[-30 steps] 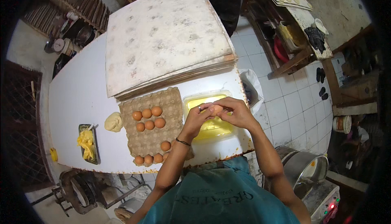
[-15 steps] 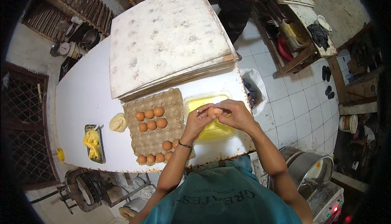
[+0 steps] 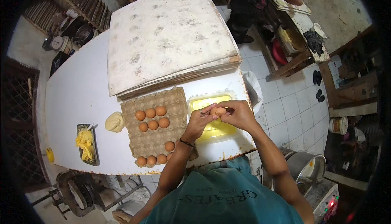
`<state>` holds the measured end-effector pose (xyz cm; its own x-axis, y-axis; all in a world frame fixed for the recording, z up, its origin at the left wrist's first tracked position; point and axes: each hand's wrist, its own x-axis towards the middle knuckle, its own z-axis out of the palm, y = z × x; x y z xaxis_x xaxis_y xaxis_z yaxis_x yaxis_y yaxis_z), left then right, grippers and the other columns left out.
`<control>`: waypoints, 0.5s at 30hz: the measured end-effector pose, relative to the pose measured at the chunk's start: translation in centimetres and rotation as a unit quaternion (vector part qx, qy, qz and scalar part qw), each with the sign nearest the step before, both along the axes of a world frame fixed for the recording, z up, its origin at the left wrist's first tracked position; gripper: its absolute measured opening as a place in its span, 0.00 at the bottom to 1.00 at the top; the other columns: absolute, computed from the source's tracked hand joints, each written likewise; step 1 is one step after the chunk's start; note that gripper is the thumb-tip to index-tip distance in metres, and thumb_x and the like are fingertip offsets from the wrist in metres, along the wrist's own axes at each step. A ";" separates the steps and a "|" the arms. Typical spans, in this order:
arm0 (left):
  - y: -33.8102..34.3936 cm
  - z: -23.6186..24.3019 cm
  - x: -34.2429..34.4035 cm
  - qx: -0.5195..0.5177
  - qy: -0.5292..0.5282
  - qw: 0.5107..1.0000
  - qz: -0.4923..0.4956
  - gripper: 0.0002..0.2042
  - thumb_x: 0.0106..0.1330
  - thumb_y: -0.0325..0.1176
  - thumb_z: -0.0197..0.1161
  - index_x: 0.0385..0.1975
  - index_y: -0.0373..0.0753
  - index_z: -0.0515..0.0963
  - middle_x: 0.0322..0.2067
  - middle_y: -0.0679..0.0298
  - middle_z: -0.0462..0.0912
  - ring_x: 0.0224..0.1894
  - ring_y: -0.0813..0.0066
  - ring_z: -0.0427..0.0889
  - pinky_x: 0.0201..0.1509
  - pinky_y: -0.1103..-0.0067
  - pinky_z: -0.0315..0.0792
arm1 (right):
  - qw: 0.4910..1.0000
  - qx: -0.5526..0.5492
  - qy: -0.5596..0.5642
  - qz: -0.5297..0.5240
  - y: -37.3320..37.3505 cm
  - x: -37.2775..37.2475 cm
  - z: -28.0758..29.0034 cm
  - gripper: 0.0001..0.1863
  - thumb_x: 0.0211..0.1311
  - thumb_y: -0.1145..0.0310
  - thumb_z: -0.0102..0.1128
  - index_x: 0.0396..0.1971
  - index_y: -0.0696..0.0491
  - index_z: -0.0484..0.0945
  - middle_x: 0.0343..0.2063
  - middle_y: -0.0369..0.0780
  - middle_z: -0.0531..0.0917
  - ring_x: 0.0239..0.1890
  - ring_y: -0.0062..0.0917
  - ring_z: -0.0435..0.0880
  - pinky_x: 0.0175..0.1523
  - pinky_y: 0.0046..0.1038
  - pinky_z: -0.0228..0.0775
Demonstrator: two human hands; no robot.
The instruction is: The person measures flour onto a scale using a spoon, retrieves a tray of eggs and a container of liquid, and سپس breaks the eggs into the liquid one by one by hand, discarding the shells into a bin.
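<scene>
Both hands hold a brown egg (image 3: 220,111) above a clear plastic container (image 3: 212,94) of yellow liquid egg (image 3: 214,132). My left hand (image 3: 199,122) pinches the egg from its left side, fingers curled. My right hand (image 3: 241,114) grips its right side between thumb and fingertips. The shell looks cracked between them; the fingers partly cover it. Left of the container lies a grey cardboard egg tray (image 3: 148,144). Two short rows of brown eggs (image 3: 152,125) sit in its upper part, and several more (image 3: 151,159) along its near edge, partly hidden by my left forearm.
A tall stack of floury boards (image 3: 171,40) covers the table's far side. Left of the tray are a dough lump (image 3: 115,122) and a dish of yellow fat (image 3: 85,144). A metal mixing bowl (image 3: 311,167) stands lower right. Another person (image 3: 244,10) stands beyond the table.
The egg between my hands now shows a split in its shell. My hands remain over the container. The view has shifted slightly, and the other person has moved at the far side.
</scene>
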<state>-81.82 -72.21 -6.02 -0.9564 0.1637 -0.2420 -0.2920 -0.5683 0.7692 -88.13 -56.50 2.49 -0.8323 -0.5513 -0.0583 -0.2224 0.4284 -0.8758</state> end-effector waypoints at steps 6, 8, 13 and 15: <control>-0.3 -0.6 -0.2 0.076 -0.002 0.997 -0.004 0.24 0.57 0.21 0.57 0.54 0.27 0.61 0.44 0.61 0.72 0.45 0.79 0.72 0.52 0.83 0.66 | 1.000 0.024 -0.001 -0.011 -0.7 0.1 0.6 0.17 0.38 0.76 0.60 0.35 0.58 0.79 0.20 0.42 0.81 0.22 0.15 0.78 0.29 0.17 0.70; -0.3 -1.1 -0.2 0.089 0.000 0.996 -0.007 0.24 0.57 0.21 0.57 0.54 0.26 0.60 0.44 0.61 0.72 0.45 0.79 0.71 0.51 0.83 0.66 | 0.999 0.034 -0.001 -0.012 -0.8 0.1 0.7 0.16 0.38 0.76 0.60 0.34 0.58 0.79 0.20 0.42 0.81 0.22 0.15 0.78 0.29 0.17 0.71; -0.2 -1.8 -0.4 0.101 0.009 0.995 -0.016 0.22 0.59 0.22 0.55 0.54 0.27 0.61 0.48 0.55 0.71 0.49 0.72 0.72 0.54 0.80 0.67 | 0.998 0.054 0.008 -0.011 -0.8 -0.1 0.6 0.17 0.39 0.76 0.60 0.35 0.58 0.79 0.21 0.42 0.81 0.23 0.15 0.79 0.29 0.17 0.71; -0.2 -1.4 -0.4 0.103 0.009 0.994 -0.017 0.22 0.59 0.23 0.55 0.54 0.27 0.61 0.48 0.56 0.71 0.49 0.72 0.72 0.55 0.80 0.67 | 0.999 0.049 0.014 -0.014 -0.8 -0.1 0.7 0.17 0.38 0.76 0.60 0.35 0.58 0.79 0.21 0.42 0.81 0.23 0.15 0.79 0.30 0.17 0.71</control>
